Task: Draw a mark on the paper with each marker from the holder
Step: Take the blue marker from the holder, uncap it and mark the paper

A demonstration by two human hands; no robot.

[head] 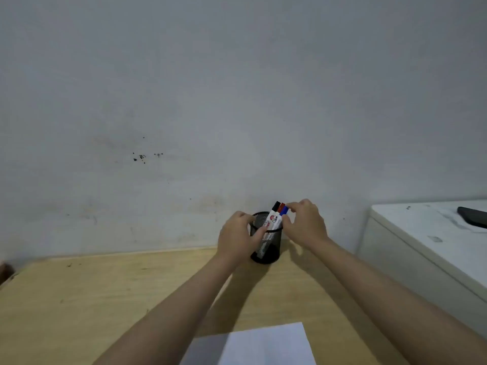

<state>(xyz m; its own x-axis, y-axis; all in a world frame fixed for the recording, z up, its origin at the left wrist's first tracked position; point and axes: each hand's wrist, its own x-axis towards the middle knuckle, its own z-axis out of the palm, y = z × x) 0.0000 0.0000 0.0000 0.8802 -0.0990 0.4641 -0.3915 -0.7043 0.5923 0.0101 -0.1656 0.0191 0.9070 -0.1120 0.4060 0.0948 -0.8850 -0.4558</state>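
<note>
A black mesh holder (pixel 268 246) stands at the back of the wooden table, near the wall. Three white markers lean in it, with a black cap (pixel 276 206), a red cap (pixel 282 207) and a blue cap (pixel 284 211). My left hand (pixel 238 235) wraps around the holder's left side. My right hand (pixel 304 222) is at the holder's right, thumb and forefinger pinched on the blue-capped marker. A white sheet of paper (pixel 266 346) lies at the table's near edge between my forearms.
The wooden table (pixel 105 299) butts against a stained grey wall. A white cabinet (pixel 427 248) stands to the right, with a dark phone-like object (pixel 473 216) on top.
</note>
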